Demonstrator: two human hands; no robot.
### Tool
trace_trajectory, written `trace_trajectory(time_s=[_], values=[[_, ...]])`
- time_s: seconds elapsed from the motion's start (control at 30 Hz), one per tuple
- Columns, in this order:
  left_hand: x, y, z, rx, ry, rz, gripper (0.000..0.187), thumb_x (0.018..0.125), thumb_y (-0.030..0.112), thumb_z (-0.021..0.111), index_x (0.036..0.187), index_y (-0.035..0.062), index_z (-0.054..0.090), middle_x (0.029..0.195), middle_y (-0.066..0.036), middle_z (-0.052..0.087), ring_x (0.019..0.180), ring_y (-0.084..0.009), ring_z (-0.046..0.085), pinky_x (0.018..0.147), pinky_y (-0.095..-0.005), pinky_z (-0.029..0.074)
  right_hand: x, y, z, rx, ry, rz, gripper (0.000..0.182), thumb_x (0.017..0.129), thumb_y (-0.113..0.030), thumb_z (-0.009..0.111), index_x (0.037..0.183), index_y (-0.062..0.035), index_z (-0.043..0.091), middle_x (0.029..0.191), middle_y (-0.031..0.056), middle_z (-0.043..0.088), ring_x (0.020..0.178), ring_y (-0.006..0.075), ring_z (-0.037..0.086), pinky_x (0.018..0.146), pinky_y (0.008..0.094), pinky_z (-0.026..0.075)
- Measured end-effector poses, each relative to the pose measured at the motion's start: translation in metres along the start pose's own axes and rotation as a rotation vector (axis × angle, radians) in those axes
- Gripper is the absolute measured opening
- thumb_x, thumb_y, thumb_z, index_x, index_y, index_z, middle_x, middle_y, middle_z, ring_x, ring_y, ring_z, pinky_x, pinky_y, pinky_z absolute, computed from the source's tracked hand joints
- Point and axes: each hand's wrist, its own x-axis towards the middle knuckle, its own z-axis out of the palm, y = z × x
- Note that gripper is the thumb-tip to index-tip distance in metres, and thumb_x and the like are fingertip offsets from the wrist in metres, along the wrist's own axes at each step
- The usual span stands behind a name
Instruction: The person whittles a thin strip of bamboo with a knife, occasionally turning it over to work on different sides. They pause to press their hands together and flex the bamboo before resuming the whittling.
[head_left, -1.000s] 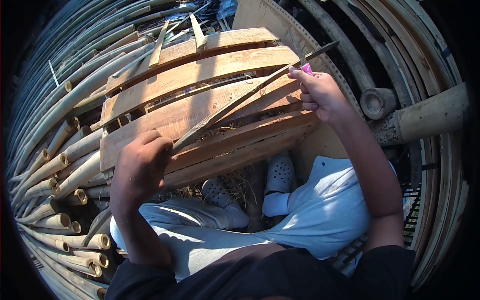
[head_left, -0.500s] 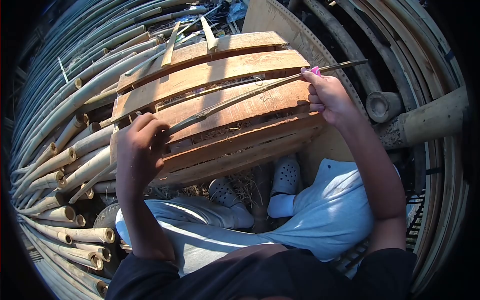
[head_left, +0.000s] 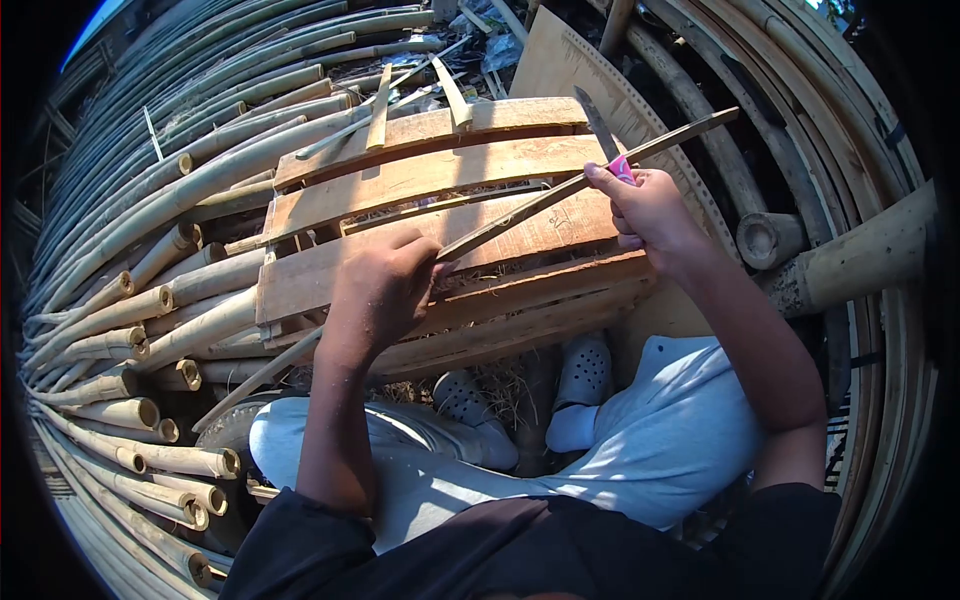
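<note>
A long bamboo strip [head_left: 520, 215] slants above the slatted wooden crate [head_left: 400, 200], rising to the right. My left hand [head_left: 385, 290] is closed round the strip over the crate's front slats, and the strip's lower part runs on past my wrist to the lower left. In my right hand [head_left: 650, 205] is a knife [head_left: 598, 122] with a pink handle, its blade pointing up and to the left. The blade crosses the strip beside my right thumb, which rests against the strip.
Bamboo poles [head_left: 220, 310] fill the left side, cut ends facing the crate. Two short wooden pieces [head_left: 380, 108] lie on the crate's back slat. A curved board [head_left: 560, 60] stands behind it. A thick bamboo pole [head_left: 860, 240] is at the right.
My left hand has moved right along the crate and closed on the strip. The knife blade now shows above the strip. The view has shifted slightly.
</note>
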Motion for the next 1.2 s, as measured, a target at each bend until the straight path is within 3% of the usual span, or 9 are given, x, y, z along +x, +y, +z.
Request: trace_trajectory(time_s=[0.07,0.3,0.43,0.57,0.67,0.73,0.87,1.0,1.2], values=[[0.002,0.002,-0.005,-0.013,0.043,0.012,0.015,0.088,0.009,0.079,0.099,0.0031,0.071,0.088,-0.017,0.066,0.081,-0.0394,0.066,0.071,-0.0462,0.052,0.005,-0.017,-0.002,-0.028,-0.025,-0.019,0.035,0.101,-0.035,0.075,0.083,-0.0113,0.055,0.06,-0.0064,0.041,0.046,0.0033,0.034,0.041,0.0233,0.029],[0.004,-0.003,-0.028,-0.081,-0.017,-0.17,0.02,0.096,0.018,0.075,0.095,-0.0003,0.069,0.084,-0.017,0.063,0.073,-0.0361,0.062,0.067,-0.043,0.049,0.001,-0.055,0.008,-0.18,0.033,-0.093,0.025,0.113,-0.027,0.049,0.108,-0.0034,0.057,0.072,-0.0023,0.047,0.053,0.0047,0.042,0.048,0.025,0.039],[0.008,-0.012,-0.03,-0.096,-0.061,-0.138,0.025,0.096,0.02,0.075,0.089,-0.0015,0.065,0.083,-0.017,0.063,0.078,-0.034,0.06,0.07,-0.0424,0.047,0.015,-0.057,0.013,-0.528,0.035,-0.27,0.031,0.112,-0.026,0.051,0.116,0.0003,0.066,0.081,0.0038,0.063,0.058,0.0104,0.056,0.055,0.0287,0.049],[0.006,-0.015,-0.027,-0.007,0.001,-0.018,0.024,0.097,0.02,0.074,0.089,-0.0002,0.066,0.085,-0.015,0.064,0.089,-0.0335,0.063,0.079,-0.0418,0.048,0.022,-0.067,0.015,-0.621,0.005,-0.248,0.033,0.113,-0.029,0.051,0.104,-0.0013,0.066,0.071,-0.0009,0.053,0.056,0.0063,0.048,0.054,0.0254,0.044],[0.008,-0.017,-0.037,0.03,0.078,0.02,0.022,0.098,0.022,0.072,0.093,0.0007,0.068,0.086,-0.015,0.065,0.089,-0.0345,0.064,0.078,-0.0417,0.049,0.022,-0.063,0.021,-0.762,0.151,-0.454,0.037,0.112,-0.031,0.053,0.096,-0.0011,0.068,0.067,-0.0013,0.053,0.057,0.0056,0.046,0.054,0.0258,0.041],[0.011,-0.017,-0.05,-0.06,0.114,-0.073,0.024,0.1,0.024,0.069,0.094,0.0006,0.068,0.086,-0.015,0.065,0.085,-0.0351,0.064,0.075,-0.0425,0.049,0.017,-0.069,0.03,-0.579,0.135,-0.36,0.039,0.111,-0.031,0.055,0.106,0.0034,0.072,0.076,0.0098,0.067,0.064,0.0159,0.063,0.063,0.0348,0.05],[0.017,-0.032,-0.042,0.031,0.024,-0.167,0.027,0.103,0.025,0.066,0.095,-0.0012,0.066,0.087,-0.017,0.062,0.08,-0.0354,0.062,0.072,-0.0422,0.048,0.048,-0.052,0.041,-0.558,0.043,-0.689,0.036,0.11,-0.027,0.057,0.108,0.0063,0.071,0.074,0.0165,0.067,0.063,0.0205,0.063,0.064,0.0368,0.05],[0.026,-0.061,-0.035,-0.184,-0.083,-0.209,0.026,0.105,0.022,0.064,0.096,-0.0024,0.065,0.088,-0.018,0.062,0.078,-0.0345,0.06,0.072,-0.0409,0.048,0.065,-0.048,0.041,-0.588,-0.13,-0.468,0.036,0.11,-0.025,0.056,0.104,0.0071,0.07,0.071,0.0135,0.065,0.061,0.0186,0.06,0.061,0.038,0.049],[0.038,-0.064,-0.045,-0.304,-0.1,-0.313,0.019,0.102,0.014,0.067,0.104,-0.0051,0.069,0.104,-0.018,0.071,0.088,-0.0327,0.069,0.08,-0.038,0.054,0.067,-0.06,0.044,-0.639,-0.063,-0.412,0.042,0.109,-0.031,0.059,0.103,0.0088,0.071,0.07,0.0126,0.066,0.06,0.0174,0.061,0.059,0.0362,0.049]])
